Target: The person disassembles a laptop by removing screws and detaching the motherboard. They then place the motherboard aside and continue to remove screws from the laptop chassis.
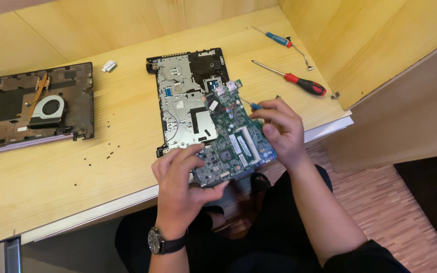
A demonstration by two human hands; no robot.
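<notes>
Here, largest thing first.
Counter (56,167): a pale wooden top with a white front edge, wooden panels rising behind it and to the right.
Second laptop base (31,108): dark, opened up, lying at the far left of the counter, a round fan showing inside it.
Laptop chassis (185,96): opened, silver metal inside a black frame, lying mid-counter with its near end at the front edge.
Motherboard (236,141): green circuit board, tilted and lifted over the near right corner of the chassis, partly past the counter's edge, held between both hands.
Left hand (180,177): closed on the board's near left corner, thumb under the lower edge, fingers curled on top; a dark wristwatch (158,241) sits on the wrist.
Right hand (281,129): at the board's right side, fingers pinched shut on a small blue-handled screwdriver (251,105) whose tip points at the board's upper part.
Red-handled screwdriver (292,78): lying on the counter, right of the chassis.
Blue-handled screwdriver (274,37): lying farther back, near the right wall.
White plastic piece (108,65): between the two laptops, toward the back.
Loose screws (99,154): small dark specks scattered left of the chassis.
</notes>
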